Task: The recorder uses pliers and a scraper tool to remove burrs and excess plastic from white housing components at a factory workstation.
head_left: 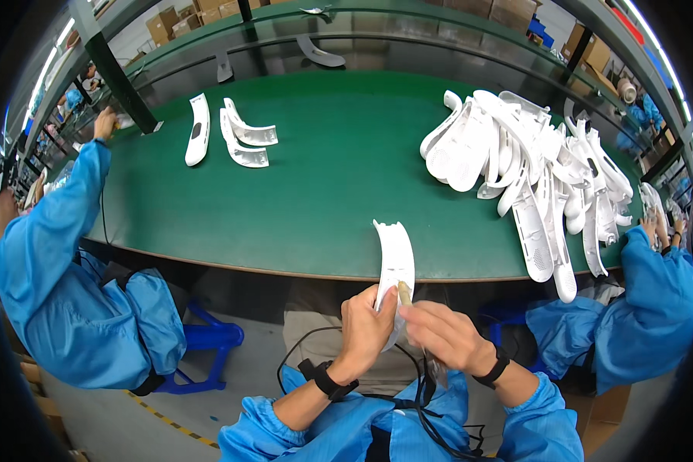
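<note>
While the left hand point(366, 323) grips the lower end of a curved white plastic shell point(395, 266), the right hand point(446, 335) pinches a small tan tool point(404, 293) against it. Beyond both hands, the shell rises over the green table's point(323, 192) edge.

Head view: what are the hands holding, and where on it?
The left hand grips the curved white plastic shell at its lower end; the right hand presses a small tan-tipped tool against it there.
</note>
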